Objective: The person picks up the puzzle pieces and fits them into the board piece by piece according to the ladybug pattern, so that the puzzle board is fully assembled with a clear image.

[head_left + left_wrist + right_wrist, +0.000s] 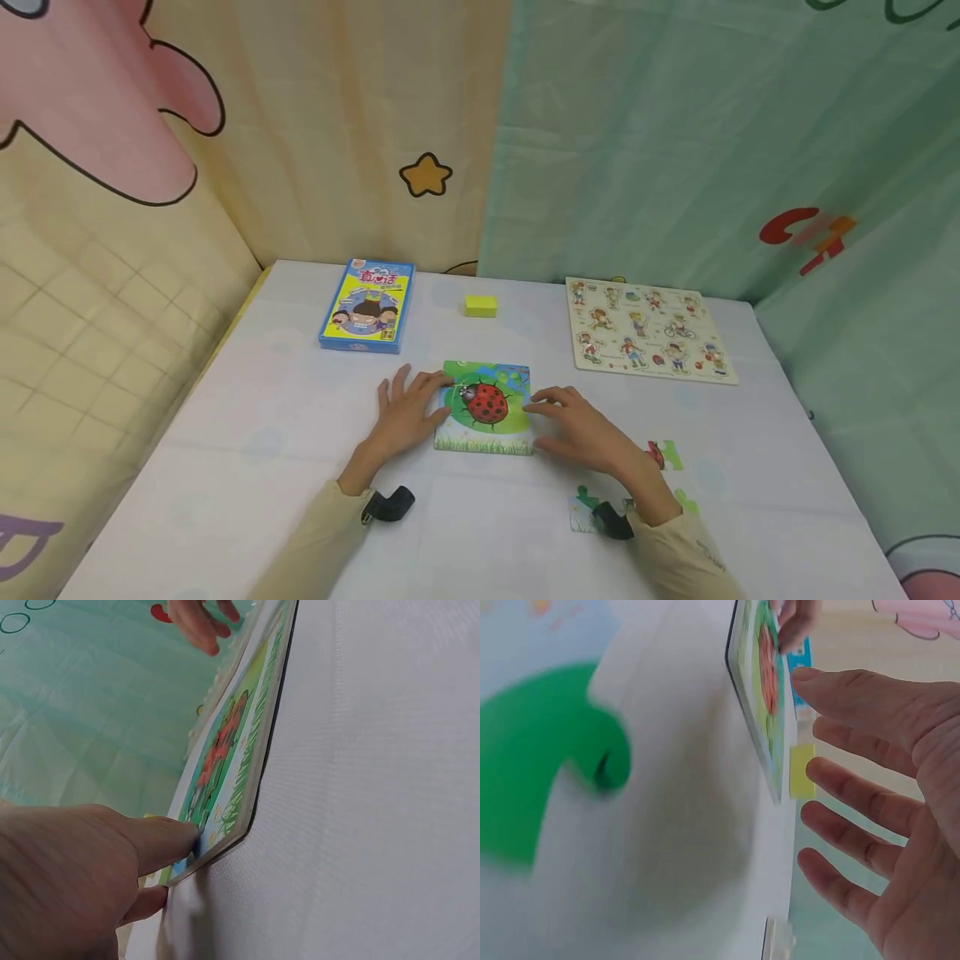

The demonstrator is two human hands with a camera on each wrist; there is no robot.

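A square ladybug picture board lies flat on the white table between both hands. My left hand rests at its left side with fingers spread. In the left wrist view the thumb lies on the picture near a corner, and another finger is at the board's edge. On the other side my right hand hovers by the right edge, holding nothing; its fingers are spread and loosely bent in the right wrist view. Loose puzzle pieces, including a ladybug piece and a grass piece, lie around the right forearm, which partly hides them.
Behind the board stands a yellow block. A blue and yellow box lies at the back left, and a wooden board with sports figures at the back right. Curtains border the table's far side.
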